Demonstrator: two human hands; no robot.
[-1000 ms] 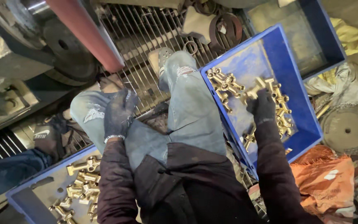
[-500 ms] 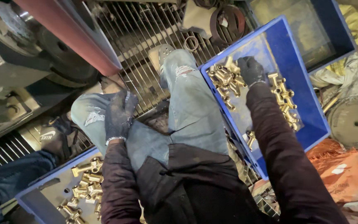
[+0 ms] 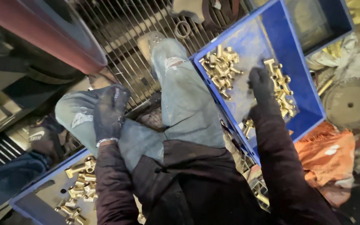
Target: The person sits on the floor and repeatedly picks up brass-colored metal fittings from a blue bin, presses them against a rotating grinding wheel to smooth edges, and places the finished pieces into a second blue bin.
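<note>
Right hand (image 3: 261, 84): gloved, curled down among brass fittings (image 3: 221, 70) in blue crate (image 3: 301, 71); grasp cannot be told.
Left hand (image 3: 109, 109): gloved, flat on knee (image 3: 73, 114), holding nothing.

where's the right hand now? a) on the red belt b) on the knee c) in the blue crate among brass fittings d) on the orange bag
c: the gloved right hand reaches into the blue crate, amid the brass fittings; the left hand lies on the knee.
</note>
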